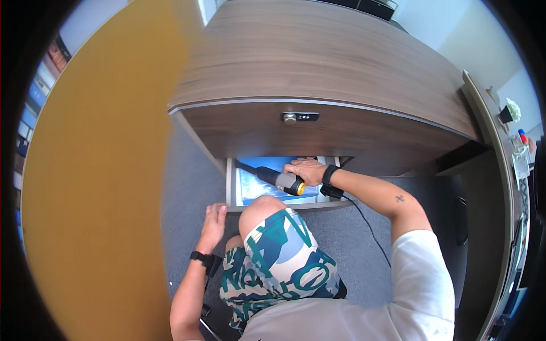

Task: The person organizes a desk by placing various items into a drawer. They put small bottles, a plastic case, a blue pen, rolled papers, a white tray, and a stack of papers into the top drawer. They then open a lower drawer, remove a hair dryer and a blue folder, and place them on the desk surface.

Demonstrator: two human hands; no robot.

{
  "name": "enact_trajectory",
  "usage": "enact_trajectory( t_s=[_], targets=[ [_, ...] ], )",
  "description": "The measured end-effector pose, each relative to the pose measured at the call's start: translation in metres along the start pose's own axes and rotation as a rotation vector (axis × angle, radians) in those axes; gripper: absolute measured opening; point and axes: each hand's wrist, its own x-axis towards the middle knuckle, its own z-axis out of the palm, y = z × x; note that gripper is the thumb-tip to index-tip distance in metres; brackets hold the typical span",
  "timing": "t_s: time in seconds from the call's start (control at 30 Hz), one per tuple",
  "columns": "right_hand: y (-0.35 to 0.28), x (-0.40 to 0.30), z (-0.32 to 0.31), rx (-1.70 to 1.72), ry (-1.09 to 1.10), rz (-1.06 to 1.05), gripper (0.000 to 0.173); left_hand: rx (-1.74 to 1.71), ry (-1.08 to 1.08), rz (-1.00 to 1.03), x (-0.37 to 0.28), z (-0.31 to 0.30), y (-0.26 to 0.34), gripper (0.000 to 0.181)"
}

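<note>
A drawer (230,187) is pulled out beneath a wood-grain cabinet. Inside it, a black and grey handheld vacuum (279,180) with a yellow end lies slantwise over a blue, shiny flat item (251,189). My right hand (308,171) reaches into the drawer right beside the vacuum's body; its fingertips are partly hidden under the cabinet front, so its hold is unclear. At the drawer's front left corner, my left hand (214,223) has its fingertips against the edge of the drawer front (294,207). Its grip there is not clear either.
Above the drawer, the cabinet front carries a combination lock (300,117). My bent knee (262,209) is close to the drawer front. A cable (371,226) trails from my right wrist device. A yellow-brown surface (98,170) fills the left; a cluttered shelf (514,170) stands right.
</note>
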Motion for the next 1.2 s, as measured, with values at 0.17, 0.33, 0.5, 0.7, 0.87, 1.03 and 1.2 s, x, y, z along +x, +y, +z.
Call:
enact_trajectory(
  t_s=[0.17,0.33,0.5,0.7,0.87,1.03,1.2],
  targets=[
    [0.045,0.012,0.037,-0.119,-0.019,0.046,0.027,-0.052,-0.025,-0.035,0.000,0.000,0.001,0.053],
    [0.059,0.010,0.055,-0.040,0.031,0.226,0.015,-0.113,-0.052,-0.015,-0.003,-0.001,0.020,0.051],
    [-0.021,-0.005,-0.019,0.306,0.073,0.136,0.040,-0.033,0.068,-0.032,-0.013,-0.009,0.012,0.054],
    [-0.089,-0.143,-0.046,0.823,-0.178,0.393,0.025,-0.086,0.042,-0.367,-0.015,-0.002,0.030,0.069],
    [-0.095,-0.178,0.048,0.328,0.117,0.328,0.039,-0.684,-0.055,-0.360,-0.016,0.018,0.017,0.065],
    [-0.086,-0.159,0.053,0.423,0.215,0.415,0.042,-0.808,-0.105,-0.431,0.004,0.009,0.038,0.047],
    [-0.057,-0.124,0.047,0.372,0.439,0.422,0.031,-0.794,-0.122,-0.405,0.056,0.009,0.013,0.042]
  ],
)
